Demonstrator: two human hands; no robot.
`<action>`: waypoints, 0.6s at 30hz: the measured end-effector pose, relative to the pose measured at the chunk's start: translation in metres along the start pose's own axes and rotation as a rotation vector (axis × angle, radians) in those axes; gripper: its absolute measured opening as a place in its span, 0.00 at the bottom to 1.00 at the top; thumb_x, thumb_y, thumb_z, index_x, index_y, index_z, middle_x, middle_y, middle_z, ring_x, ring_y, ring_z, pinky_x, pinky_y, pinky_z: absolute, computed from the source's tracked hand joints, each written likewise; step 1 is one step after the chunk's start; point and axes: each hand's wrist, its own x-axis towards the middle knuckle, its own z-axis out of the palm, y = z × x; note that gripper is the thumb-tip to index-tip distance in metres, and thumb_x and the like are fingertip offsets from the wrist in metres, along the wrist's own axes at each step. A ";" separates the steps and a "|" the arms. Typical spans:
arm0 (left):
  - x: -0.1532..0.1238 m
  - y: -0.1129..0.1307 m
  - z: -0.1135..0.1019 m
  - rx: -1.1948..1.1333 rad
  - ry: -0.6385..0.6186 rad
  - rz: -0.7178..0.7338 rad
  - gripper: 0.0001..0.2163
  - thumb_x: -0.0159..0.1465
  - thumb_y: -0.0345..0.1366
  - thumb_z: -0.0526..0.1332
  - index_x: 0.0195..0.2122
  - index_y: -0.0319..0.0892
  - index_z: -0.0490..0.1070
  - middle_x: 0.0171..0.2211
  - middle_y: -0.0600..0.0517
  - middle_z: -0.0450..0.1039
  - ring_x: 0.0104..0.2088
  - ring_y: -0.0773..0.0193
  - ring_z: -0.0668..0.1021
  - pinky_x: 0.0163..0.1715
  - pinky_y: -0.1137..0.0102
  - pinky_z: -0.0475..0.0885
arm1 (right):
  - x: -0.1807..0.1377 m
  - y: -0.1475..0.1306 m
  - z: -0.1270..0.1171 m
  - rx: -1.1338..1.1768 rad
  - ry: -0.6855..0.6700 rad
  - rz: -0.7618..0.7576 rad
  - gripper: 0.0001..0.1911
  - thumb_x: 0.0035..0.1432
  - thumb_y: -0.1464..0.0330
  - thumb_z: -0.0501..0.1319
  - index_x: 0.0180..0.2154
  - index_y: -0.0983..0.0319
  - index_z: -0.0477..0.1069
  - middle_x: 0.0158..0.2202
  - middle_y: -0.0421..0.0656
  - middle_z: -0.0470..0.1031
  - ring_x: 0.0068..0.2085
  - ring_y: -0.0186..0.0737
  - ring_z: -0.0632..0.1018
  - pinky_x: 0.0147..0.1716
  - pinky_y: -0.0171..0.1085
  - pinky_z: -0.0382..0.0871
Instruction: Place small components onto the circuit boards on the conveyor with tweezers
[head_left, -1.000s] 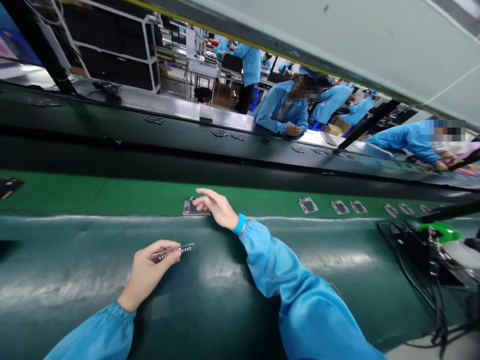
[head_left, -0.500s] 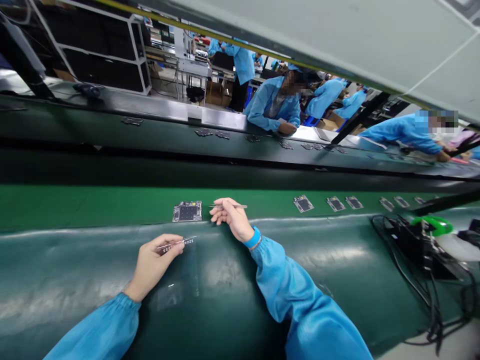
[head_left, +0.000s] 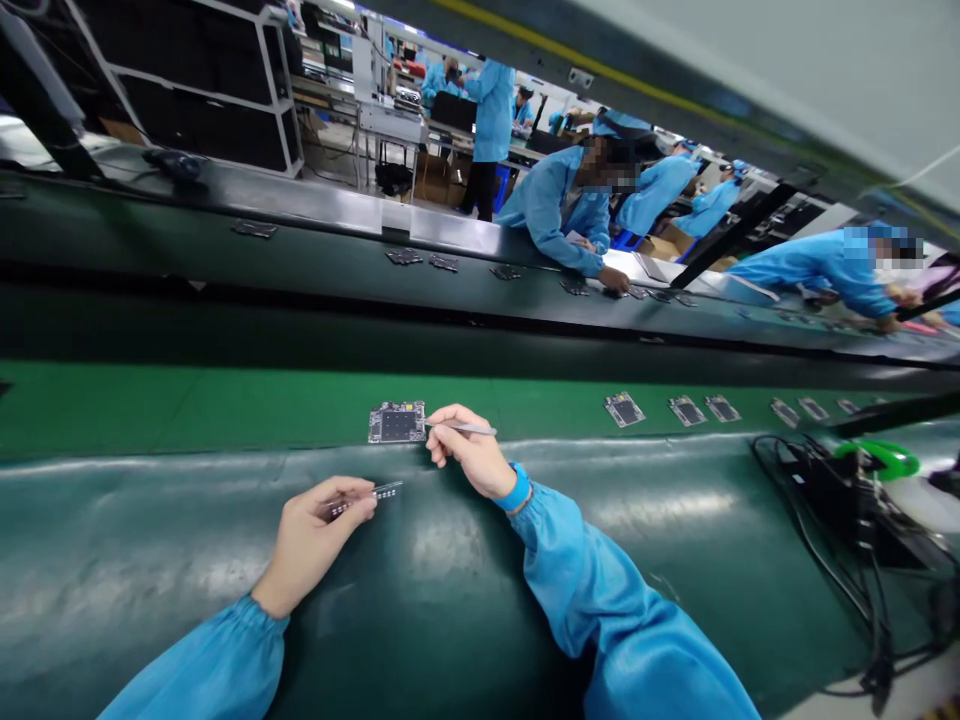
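Note:
My left hand point(head_left: 311, 540) rests on the dark green mat and pinches a thin strip of small parts point(head_left: 369, 494) between thumb and fingers. My right hand point(head_left: 469, 452) is closed on a pair of metal tweezers point(head_left: 463, 428), held level with its points toward a small circuit board point(head_left: 397, 423). That board lies on the bright green belt point(head_left: 187, 405), just left of my right hand, and my fingers are near its right edge.
Several more circuit boards point(head_left: 622, 408) lie further right on the belt. Black cables and a green-topped tool point(head_left: 876, 458) sit at the right. Across a second dark conveyor point(head_left: 315, 262) with small dark parts, people in blue coats work.
My right hand lifted off the board and took up the tweezers, then brought them back beside the board. My left hand kept hold of the strip and barely moved.

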 end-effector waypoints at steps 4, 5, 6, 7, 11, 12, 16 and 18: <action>0.000 0.000 0.000 -0.010 -0.002 0.010 0.09 0.58 0.41 0.71 0.35 0.41 0.81 0.27 0.50 0.82 0.26 0.63 0.83 0.29 0.73 0.80 | 0.000 -0.005 0.003 0.033 0.000 -0.018 0.16 0.55 0.61 0.74 0.41 0.63 0.75 0.30 0.42 0.82 0.26 0.35 0.80 0.24 0.32 0.73; 0.000 0.000 0.000 -0.012 -0.003 0.014 0.09 0.58 0.41 0.71 0.35 0.41 0.81 0.27 0.50 0.82 0.26 0.63 0.83 0.29 0.73 0.80 | 0.001 -0.007 0.004 0.035 -0.013 -0.018 0.17 0.55 0.61 0.74 0.42 0.63 0.76 0.31 0.44 0.83 0.26 0.36 0.81 0.24 0.32 0.74; 0.000 -0.001 0.000 -0.012 -0.002 0.017 0.09 0.58 0.40 0.71 0.35 0.41 0.81 0.28 0.50 0.82 0.26 0.62 0.83 0.29 0.73 0.80 | 0.001 -0.010 0.005 0.032 -0.032 -0.014 0.18 0.56 0.60 0.74 0.43 0.63 0.76 0.31 0.44 0.83 0.26 0.36 0.81 0.23 0.32 0.73; 0.000 -0.001 0.000 -0.010 0.000 0.017 0.09 0.57 0.40 0.71 0.35 0.41 0.81 0.28 0.50 0.82 0.26 0.62 0.83 0.29 0.72 0.80 | 0.000 -0.012 0.006 0.022 -0.050 -0.013 0.18 0.56 0.60 0.73 0.44 0.63 0.77 0.31 0.44 0.83 0.26 0.36 0.81 0.22 0.32 0.72; 0.000 0.000 -0.001 0.007 0.017 0.022 0.08 0.57 0.39 0.71 0.35 0.41 0.82 0.28 0.50 0.83 0.26 0.63 0.83 0.29 0.73 0.79 | -0.003 -0.020 0.013 -0.108 -0.045 -0.121 0.14 0.58 0.60 0.71 0.41 0.63 0.81 0.29 0.42 0.81 0.23 0.33 0.78 0.23 0.33 0.73; 0.000 0.000 -0.002 0.007 0.019 0.026 0.08 0.57 0.38 0.71 0.35 0.41 0.82 0.27 0.50 0.82 0.26 0.64 0.83 0.29 0.73 0.79 | -0.004 -0.021 0.014 -0.136 -0.043 -0.137 0.13 0.58 0.61 0.72 0.41 0.64 0.81 0.29 0.42 0.81 0.24 0.33 0.78 0.26 0.34 0.75; 0.000 0.003 -0.002 -0.024 0.028 0.031 0.07 0.57 0.37 0.72 0.35 0.41 0.82 0.26 0.51 0.82 0.26 0.65 0.83 0.30 0.73 0.79 | -0.010 -0.020 0.020 -0.120 -0.074 -0.051 0.12 0.55 0.64 0.74 0.39 0.64 0.80 0.31 0.45 0.84 0.30 0.39 0.83 0.33 0.38 0.79; 0.001 0.004 -0.002 -0.036 0.030 0.030 0.07 0.57 0.37 0.72 0.35 0.41 0.82 0.26 0.51 0.82 0.26 0.65 0.83 0.30 0.73 0.79 | -0.011 -0.019 0.023 -0.117 -0.084 -0.018 0.12 0.55 0.65 0.74 0.36 0.64 0.78 0.31 0.46 0.84 0.30 0.39 0.84 0.32 0.38 0.79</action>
